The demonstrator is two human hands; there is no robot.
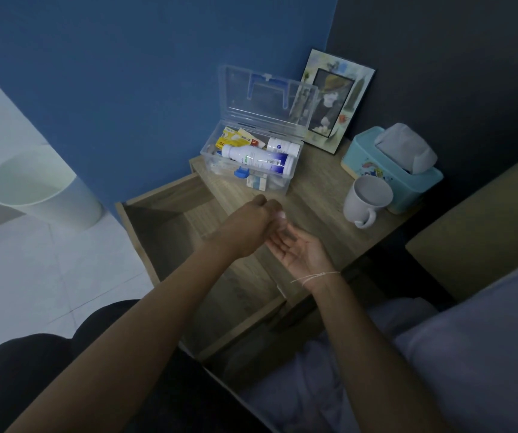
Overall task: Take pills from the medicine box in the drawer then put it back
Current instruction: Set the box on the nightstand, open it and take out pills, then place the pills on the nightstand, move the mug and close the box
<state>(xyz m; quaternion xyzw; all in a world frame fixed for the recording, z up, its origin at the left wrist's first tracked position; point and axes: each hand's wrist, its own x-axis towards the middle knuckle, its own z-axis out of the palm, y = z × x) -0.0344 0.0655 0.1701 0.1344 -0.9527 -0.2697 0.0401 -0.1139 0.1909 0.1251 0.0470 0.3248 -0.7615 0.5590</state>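
Note:
The clear plastic medicine box (282, 179) stands on the nightstand top with its lid (267, 98) swung up. Inside lie a large white bottle (257, 159), a smaller white bottle (282, 145) and yellow packets (236, 139). In front of the box my left hand (245, 226) is closed around a small white container (281, 215), of which only the pale end shows. It is held just above my right hand (301, 250), which lies palm up with the fingers spread. I cannot make out any pills on the palm. The wooden drawer (158, 232) below is pulled out.
A white mug (367, 200), a teal tissue box (395, 170) and a picture frame (335, 98) stand on the nightstand (323, 220) to the right of the box. A white waste bin (42, 189) is on the floor at left. Bedding (438, 354) lies at lower right.

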